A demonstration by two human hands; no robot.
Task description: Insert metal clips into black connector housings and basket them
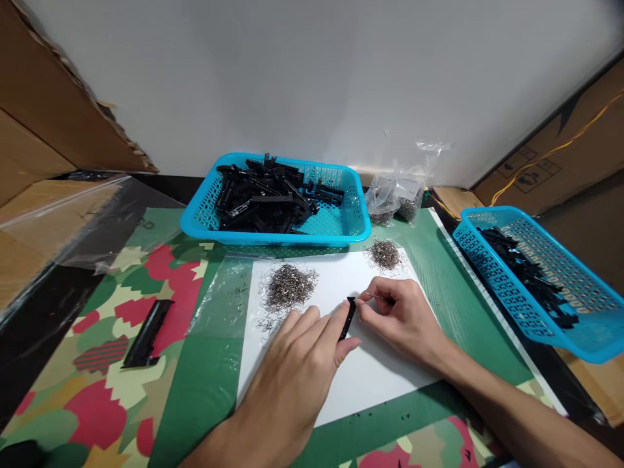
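Observation:
Over the white sheet (375,370), my left hand (312,348) holds a narrow black plastic part (348,318) between thumb and fingers. Close to the part's upper end, my right hand (397,312) is pinched, with a thin metal piece (373,296) showing at its fingers. What its fingertips grip beside the part is too small to make out. A larger pile of small metal pieces (290,286) lies beyond my left hand. A smaller pile of metal pieces (385,253) sits beyond my right hand.
A blue basket (273,239) of black parts stands at the back. Another blue basket (531,328) with black parts is at the right. Clear bags (407,195) of metal pieces sit behind. One longer black part (147,335) lies at the left on the patterned covering (97,403).

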